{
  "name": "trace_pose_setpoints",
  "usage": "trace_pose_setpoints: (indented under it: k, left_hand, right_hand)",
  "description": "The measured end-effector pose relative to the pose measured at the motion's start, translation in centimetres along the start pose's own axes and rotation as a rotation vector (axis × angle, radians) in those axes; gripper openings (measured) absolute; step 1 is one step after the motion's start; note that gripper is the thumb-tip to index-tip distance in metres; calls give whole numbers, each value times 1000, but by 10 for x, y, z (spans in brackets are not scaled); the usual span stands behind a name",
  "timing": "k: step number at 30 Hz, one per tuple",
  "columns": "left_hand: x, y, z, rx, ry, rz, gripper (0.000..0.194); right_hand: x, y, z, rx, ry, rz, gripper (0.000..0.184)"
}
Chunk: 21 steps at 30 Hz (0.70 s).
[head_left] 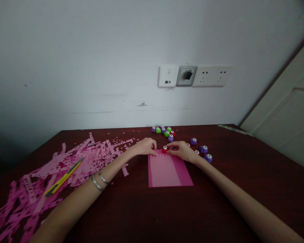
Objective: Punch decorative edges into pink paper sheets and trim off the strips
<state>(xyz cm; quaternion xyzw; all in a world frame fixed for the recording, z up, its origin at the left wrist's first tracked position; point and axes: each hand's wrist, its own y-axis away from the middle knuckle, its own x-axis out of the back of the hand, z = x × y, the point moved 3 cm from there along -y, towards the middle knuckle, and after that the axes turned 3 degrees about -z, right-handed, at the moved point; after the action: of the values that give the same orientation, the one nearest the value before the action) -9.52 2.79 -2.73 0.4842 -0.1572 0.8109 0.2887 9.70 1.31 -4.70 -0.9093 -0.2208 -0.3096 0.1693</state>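
A light pink sheet of paper (164, 172) lies over a darker magenta sheet (186, 173) on the table. A row of small punched holes runs along its far edge. My left hand (147, 146) pinches the far left corner of the paper. At the far edge, my right hand (181, 150) has its fingers closed on a small red craft punch (164, 149) with a white top. Just beyond my right hand stand several more punches, among them a purple punch (193, 141) and another purple one (208, 157); red ones are partly hidden by the hand.
A heap of punched pink paper strips (91, 155) covers the left side, with a yellow utility knife (64, 177) on top. Small paper bits are scattered behind it. Several purple, green and red punches (166, 133) stand near the wall, below sockets (212, 76). A patterned strip (235, 130) lies back right.
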Motion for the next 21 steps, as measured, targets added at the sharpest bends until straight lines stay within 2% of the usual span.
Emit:
trace_pose_setpoints:
  k: [6,11,16,19,21]
  left_hand:
    - [0,3,6,3,-10,-40,24]
    - [-3,6,14,35,-45,-36,24]
    - [-9,8,19,88,-50,-117,16]
    - [-12,8,22,144,-59,-156,15]
    - [-12,9,25,161,-64,-140,13]
  right_hand:
    - [-1,0,-1,-1,33,-12,27]
    - [12,1,-6,-32,69,6,37]
    - [30,7,-15,-78,62,-31,21]
    - [27,16,-24,-120,102,-82,18]
    - [20,23,-32,-126,162,-124,16]
